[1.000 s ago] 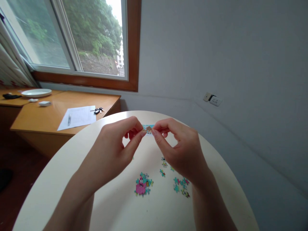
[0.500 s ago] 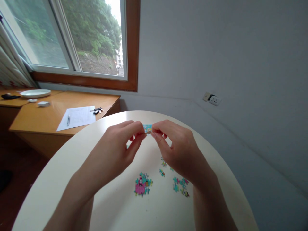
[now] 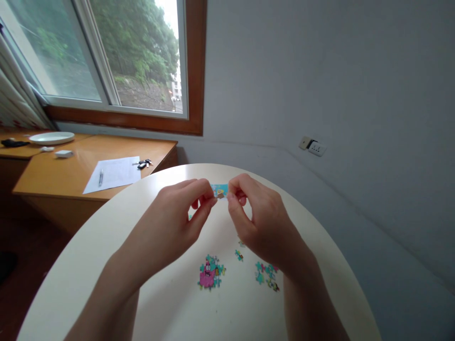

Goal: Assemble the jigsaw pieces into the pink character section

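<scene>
My left hand (image 3: 179,206) pinches a small jigsaw puzzle piece (image 3: 221,195) between thumb and forefinger, its brownish back towards me. Just to the right, my right hand (image 3: 258,210) has thumb and forefinger pressed together, apart from that piece; whether anything is between them is hidden. Behind the fingertips lies a blue picture card (image 3: 223,187), partly covered by my hands. Below my hands, a joined cluster of puzzle pieces (image 3: 209,273) shows a pink cartoon figure. A single piece (image 3: 239,255) lies to its upper right, and several loose pieces (image 3: 266,273) lie beside my right forearm.
The round white table (image 3: 170,303) stands close to the wall. At the left, a wooden desk (image 3: 85,147) bears a paper sheet (image 3: 117,171) with a pen (image 3: 101,177), keys (image 3: 143,164), a small white box (image 3: 64,154) and a white plate (image 3: 52,138).
My right hand has drawn slightly to the right, away from the piece in my left hand. A gap now shows between the fingertips. My left hand has hardly moved.
</scene>
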A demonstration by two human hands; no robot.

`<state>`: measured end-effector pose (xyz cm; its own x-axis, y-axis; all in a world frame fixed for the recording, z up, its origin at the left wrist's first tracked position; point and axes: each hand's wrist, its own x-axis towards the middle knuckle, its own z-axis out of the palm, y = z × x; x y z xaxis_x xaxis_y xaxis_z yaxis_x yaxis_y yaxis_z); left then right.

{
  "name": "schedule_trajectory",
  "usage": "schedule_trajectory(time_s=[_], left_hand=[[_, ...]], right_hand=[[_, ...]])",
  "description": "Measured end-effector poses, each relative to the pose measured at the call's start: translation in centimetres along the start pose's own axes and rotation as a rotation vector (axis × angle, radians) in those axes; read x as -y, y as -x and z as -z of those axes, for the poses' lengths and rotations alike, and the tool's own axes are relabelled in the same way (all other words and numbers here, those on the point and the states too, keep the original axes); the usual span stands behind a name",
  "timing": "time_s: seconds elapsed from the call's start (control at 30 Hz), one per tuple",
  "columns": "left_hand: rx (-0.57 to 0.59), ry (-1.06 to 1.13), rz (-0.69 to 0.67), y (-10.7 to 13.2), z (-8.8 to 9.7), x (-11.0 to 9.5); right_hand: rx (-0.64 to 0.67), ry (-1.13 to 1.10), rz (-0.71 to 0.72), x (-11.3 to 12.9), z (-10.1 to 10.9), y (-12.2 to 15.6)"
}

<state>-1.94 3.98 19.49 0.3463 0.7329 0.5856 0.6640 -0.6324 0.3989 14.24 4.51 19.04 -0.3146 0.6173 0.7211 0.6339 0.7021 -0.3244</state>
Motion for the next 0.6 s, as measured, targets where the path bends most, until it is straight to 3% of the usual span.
schedule_trajectory(time_s=[0.27,0.6], left_hand=[[-0.015,0.034,0.049,-0.07,-0.04,-0.27],[-0.032,0.029,0.050,0.09,0.01,-0.24]], right_hand=[[-0.036,-0.018,-0.050,-0.44,0.31,0.31],[-0.043,0.024,0.060,-0.59,0.18,0.38]])
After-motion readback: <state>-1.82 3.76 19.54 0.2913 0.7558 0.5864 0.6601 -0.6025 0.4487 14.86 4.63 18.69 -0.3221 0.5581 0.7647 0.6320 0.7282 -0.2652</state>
